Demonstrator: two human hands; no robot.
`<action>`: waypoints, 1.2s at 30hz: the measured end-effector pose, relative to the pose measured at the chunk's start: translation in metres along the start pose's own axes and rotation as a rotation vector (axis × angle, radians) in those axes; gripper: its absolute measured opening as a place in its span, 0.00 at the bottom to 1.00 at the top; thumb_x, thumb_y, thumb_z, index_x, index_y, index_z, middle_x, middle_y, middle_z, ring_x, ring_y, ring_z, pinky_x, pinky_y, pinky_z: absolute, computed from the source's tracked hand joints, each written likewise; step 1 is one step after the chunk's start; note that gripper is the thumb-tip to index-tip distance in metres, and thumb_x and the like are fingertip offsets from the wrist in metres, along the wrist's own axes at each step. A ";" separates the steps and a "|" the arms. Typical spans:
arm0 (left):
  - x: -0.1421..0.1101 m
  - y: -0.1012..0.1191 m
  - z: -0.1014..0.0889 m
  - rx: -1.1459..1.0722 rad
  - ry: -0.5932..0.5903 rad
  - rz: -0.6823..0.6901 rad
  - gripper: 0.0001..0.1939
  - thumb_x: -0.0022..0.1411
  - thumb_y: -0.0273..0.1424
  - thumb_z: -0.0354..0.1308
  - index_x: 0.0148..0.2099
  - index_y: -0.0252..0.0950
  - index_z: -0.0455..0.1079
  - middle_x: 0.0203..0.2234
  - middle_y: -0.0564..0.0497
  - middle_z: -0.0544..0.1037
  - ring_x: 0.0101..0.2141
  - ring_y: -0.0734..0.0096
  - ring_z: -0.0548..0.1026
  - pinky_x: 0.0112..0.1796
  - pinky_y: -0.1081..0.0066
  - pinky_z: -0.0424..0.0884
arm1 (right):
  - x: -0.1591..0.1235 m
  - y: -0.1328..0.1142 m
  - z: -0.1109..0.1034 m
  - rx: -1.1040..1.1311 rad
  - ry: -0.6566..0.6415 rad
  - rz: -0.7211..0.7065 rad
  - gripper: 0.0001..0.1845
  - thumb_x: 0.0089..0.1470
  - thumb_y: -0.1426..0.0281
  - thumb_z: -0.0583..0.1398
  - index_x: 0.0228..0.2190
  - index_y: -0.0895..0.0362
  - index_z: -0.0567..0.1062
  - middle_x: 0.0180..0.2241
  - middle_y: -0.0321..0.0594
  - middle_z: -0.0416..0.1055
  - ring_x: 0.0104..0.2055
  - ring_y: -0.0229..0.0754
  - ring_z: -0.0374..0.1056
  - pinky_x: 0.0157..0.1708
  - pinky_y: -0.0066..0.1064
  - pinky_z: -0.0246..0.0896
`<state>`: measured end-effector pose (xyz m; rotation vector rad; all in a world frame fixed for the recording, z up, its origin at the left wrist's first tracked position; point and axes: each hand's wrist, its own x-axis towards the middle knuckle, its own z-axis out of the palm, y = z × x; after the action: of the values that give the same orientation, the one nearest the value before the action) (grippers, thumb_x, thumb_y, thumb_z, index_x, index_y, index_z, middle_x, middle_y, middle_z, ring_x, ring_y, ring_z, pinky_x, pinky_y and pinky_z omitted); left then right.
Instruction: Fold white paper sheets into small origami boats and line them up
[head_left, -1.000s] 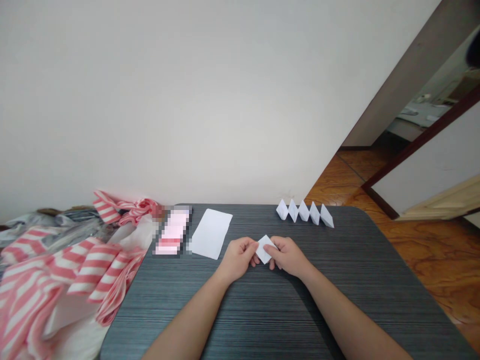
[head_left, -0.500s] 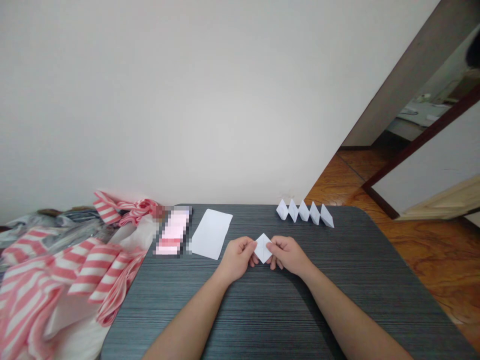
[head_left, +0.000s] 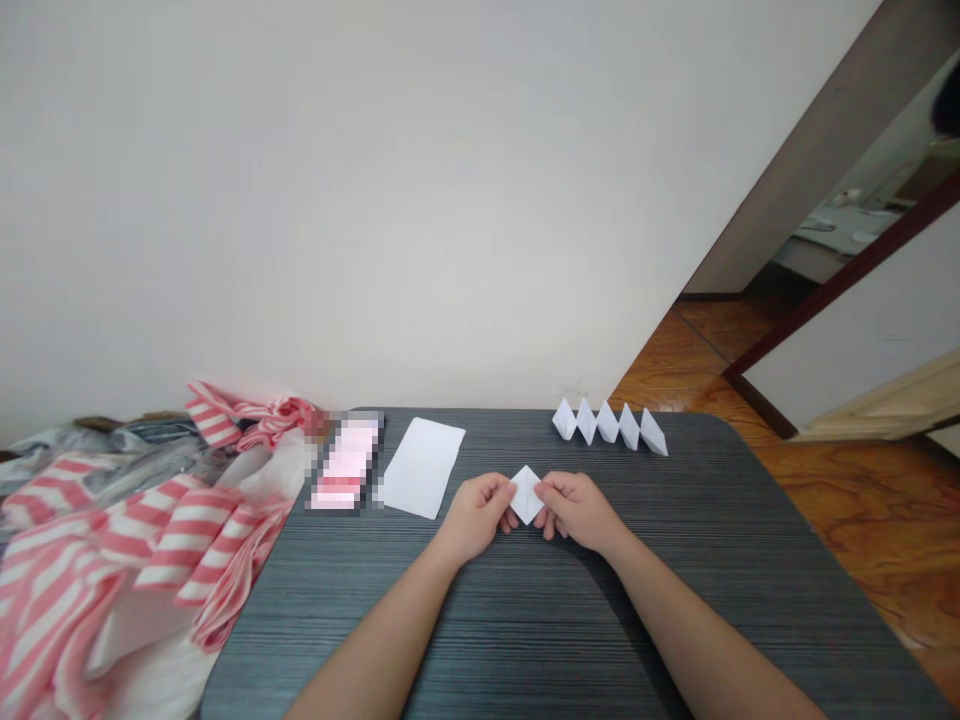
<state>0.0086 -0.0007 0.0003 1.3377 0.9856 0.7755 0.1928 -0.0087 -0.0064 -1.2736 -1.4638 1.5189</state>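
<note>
A small folded white paper (head_left: 527, 495), diamond-shaped with creases down and across its middle, is held just above the dark table (head_left: 510, 640). My left hand (head_left: 477, 515) pinches its left corner between thumb and fingers. On the opposite corner, my right hand (head_left: 576, 510) is closed in a similar pinch. Parts of the fingers are hidden behind the paper. Several folded white paper pieces (head_left: 608, 424) stand in a row near the table's back edge, beyond my right hand. White paper sheets (head_left: 422, 468) lie flat to the left of my left hand.
A pixelated, phone-like flat object (head_left: 346, 462) lies at the table's back left. Red-and-white striped cloth (head_left: 172, 535) is heaped along the table's left side. Behind the table rises a white wall (head_left: 420, 220); wooden floor (head_left: 847, 480) shows at right.
The folded paper has shifted very slightly, and its crease lines show a little more clearly. Both hands keep their pinch with hardly any movement.
</note>
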 end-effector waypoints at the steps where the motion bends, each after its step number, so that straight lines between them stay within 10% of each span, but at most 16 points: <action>1: 0.000 0.000 0.000 0.000 0.004 -0.001 0.19 0.61 0.43 0.47 0.32 0.32 0.66 0.19 0.51 0.73 0.19 0.76 0.69 0.21 0.76 0.63 | 0.000 0.001 0.000 0.005 -0.016 -0.017 0.19 0.55 0.56 0.53 0.24 0.59 0.66 0.20 0.38 0.72 0.15 0.34 0.66 0.10 0.21 0.50; 6: 0.001 -0.002 -0.001 -0.031 0.017 -0.011 0.19 0.62 0.44 0.45 0.31 0.33 0.65 0.19 0.51 0.72 0.18 0.76 0.68 0.21 0.76 0.63 | -0.001 0.002 -0.001 0.032 0.053 -0.149 0.18 0.60 0.59 0.47 0.40 0.58 0.69 0.24 0.39 0.73 0.17 0.34 0.65 0.13 0.23 0.54; 9: 0.000 -0.001 0.000 0.010 0.009 0.003 0.19 0.62 0.44 0.45 0.31 0.33 0.65 0.18 0.52 0.72 0.19 0.76 0.68 0.22 0.76 0.63 | -0.001 -0.004 -0.002 -0.088 0.102 -0.282 0.18 0.59 0.64 0.50 0.50 0.53 0.65 0.43 0.45 0.70 0.25 0.35 0.68 0.24 0.29 0.64; 15: -0.004 0.008 0.001 0.134 -0.027 0.056 0.18 0.62 0.42 0.45 0.30 0.34 0.66 0.17 0.53 0.70 0.20 0.75 0.67 0.24 0.75 0.62 | -0.002 -0.015 -0.002 -0.237 0.065 -0.471 0.11 0.58 0.70 0.52 0.39 0.51 0.73 0.54 0.43 0.60 0.55 0.46 0.57 0.49 0.40 0.58; 36: 0.000 0.000 0.000 0.014 -0.071 0.021 0.17 0.59 0.42 0.51 0.39 0.32 0.69 0.23 0.50 0.73 0.21 0.75 0.69 0.23 0.76 0.65 | 0.001 -0.002 0.001 -0.310 0.103 -0.306 0.15 0.55 0.67 0.55 0.45 0.54 0.71 0.28 0.36 0.67 0.29 0.38 0.64 0.29 0.28 0.60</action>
<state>0.0081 -0.0009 0.0002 1.3803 0.9242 0.7332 0.1911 -0.0082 -0.0049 -1.2112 -1.7808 1.0417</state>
